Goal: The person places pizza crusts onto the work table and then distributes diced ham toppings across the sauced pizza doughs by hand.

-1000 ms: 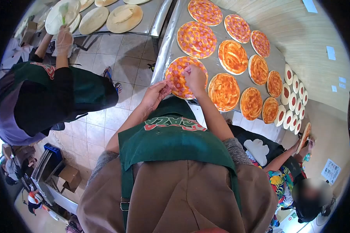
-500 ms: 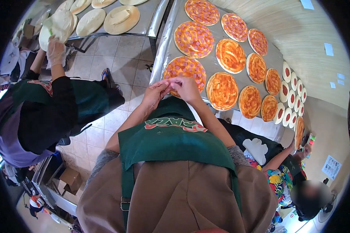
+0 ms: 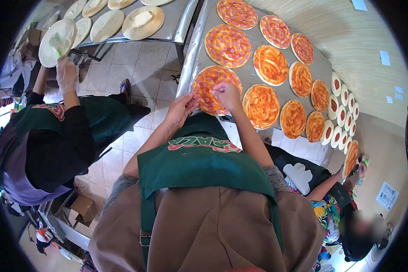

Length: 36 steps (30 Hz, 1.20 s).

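Note:
My left hand is at the near left edge of a pizza topped with sauce and pink ham cubes. Its fingers are curled together, and whatever they hold is hidden. Over the right part of that same pizza is my right hand, its fingertips pinched; I cannot make out what is between them. Beside it on the right lies a pizza base with only red sauce. Farther back, another ham-topped pizza rests on the metal table.
More sauced bases and small rounds with red centres line the table's right side. On the left, a co-worker's gloved hand works at a pale base. At right, another person holds a sauced base.
My hands were together at the pizza's near edge; my right hand has moved right and over the pizza, away from my left. The left co-worker's base and hand shifted slightly.

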Motion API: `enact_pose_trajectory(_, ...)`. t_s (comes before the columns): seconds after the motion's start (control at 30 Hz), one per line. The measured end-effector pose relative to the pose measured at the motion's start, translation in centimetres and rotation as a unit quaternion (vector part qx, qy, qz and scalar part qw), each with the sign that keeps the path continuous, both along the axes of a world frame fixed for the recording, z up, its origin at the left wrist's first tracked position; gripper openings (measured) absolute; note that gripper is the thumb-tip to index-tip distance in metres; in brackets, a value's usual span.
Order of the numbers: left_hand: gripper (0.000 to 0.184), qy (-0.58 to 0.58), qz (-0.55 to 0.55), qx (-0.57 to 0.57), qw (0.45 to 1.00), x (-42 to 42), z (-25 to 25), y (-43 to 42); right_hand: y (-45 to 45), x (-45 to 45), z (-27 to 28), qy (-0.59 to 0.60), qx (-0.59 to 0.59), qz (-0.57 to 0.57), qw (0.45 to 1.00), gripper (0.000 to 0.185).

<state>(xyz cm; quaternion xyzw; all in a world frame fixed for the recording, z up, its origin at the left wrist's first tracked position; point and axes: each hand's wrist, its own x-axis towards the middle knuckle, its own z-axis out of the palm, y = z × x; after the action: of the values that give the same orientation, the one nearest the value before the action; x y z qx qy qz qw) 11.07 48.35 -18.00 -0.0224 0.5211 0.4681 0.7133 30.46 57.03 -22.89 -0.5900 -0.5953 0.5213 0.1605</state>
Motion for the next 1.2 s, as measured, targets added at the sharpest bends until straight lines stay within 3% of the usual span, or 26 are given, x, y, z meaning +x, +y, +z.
enact_pose_trajectory(0.17, 0.027, -0.013, -0.015, 0.023, 1.000, 0.3, 1.0, 0.2, -0.2, -1.3, 2.2, -0.156, 0.101, 0.046, 0.982, 0.015)
enact_pose_trajectory(0.27, 0.028, 0.000, -0.018, 0.026, 0.999, 0.6, 1.1, 0.1, -0.7, -1.8, 3.7, -0.037, 0.162, 0.025, 0.986, 0.016)
enact_pose_trajectory(0.37, 0.028, 0.009, -0.033, 0.023, 0.999, 0.9, -0.2, 0.1, -1.9, -3.0, 5.8, 0.058, 0.107, 0.080, 0.989, 0.016)
enact_pose_trajectory(0.4, 0.029, 0.013, -0.046, 0.029, 0.998, 1.0, -0.7, 0.0, -2.1, -3.1, 6.9, 0.025, 0.156, 0.112, 0.981, 0.017)
enact_pose_trajectory(0.6, 0.033, 0.013, -0.089, 0.033, 0.995, 1.6, -1.5, -0.1, -2.9, -2.5, 5.4, -0.002, 0.183, 0.094, 0.979, 0.014)
enact_pose_trajectory(0.73, 0.036, 0.004, -0.093, 0.021, 0.995, 2.0, 0.5, 0.4, -2.9, -0.3, 3.6, 0.169, 0.048, -0.037, 0.984, 0.016)
enact_pose_trajectory(0.8, 0.037, -0.002, -0.085, 0.017, 0.996, 2.0, 0.7, 0.5, -1.7, 1.6, 1.6, 0.302, -0.085, -0.138, 0.939, 0.018)
enact_pose_trajectory(0.9, 0.038, -0.001, -0.078, 0.012, 0.997, 1.6, 0.6, 0.7, -0.2, 3.8, 1.6, 0.234, -0.127, -0.141, 0.953, 0.022)
enact_pose_trajectory(1.03, 0.035, -0.001, -0.061, 0.010, 0.998, 1.6, 0.9, 1.0, 0.9, 3.5, 1.5, 0.087, -0.121, -0.069, 0.986, 0.010)
enact_pose_trajectory(1.2, 0.035, 0.003, -0.053, 0.011, 0.999, 1.7, 1.2, 0.8, 0.9, 2.5, -1.2, -0.016, 0.071, 0.032, 0.997, 0.009)
